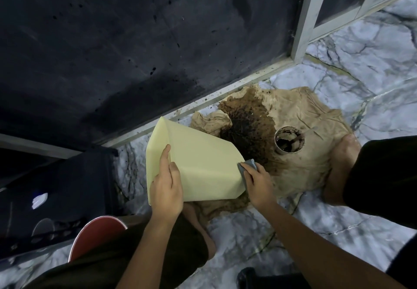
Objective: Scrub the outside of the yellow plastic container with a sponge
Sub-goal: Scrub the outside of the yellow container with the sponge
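The pale yellow plastic container [203,164] lies tilted on its side over a brown cloth, its base end pointing to the upper left. My left hand [165,187] grips its left edge, thumb on the side wall. My right hand [257,182] presses a small grey sponge [247,168] against the container's right edge. Most of the sponge is hidden under my fingers.
A stained brown cloth [300,113] is spread on the marble floor [361,67], with a dark wet patch [250,126] and a dirty cup [289,140] holding a stick. My bare foot [340,169] rests on the cloth. A dark wall stands behind, a red round object [94,234] lower left.
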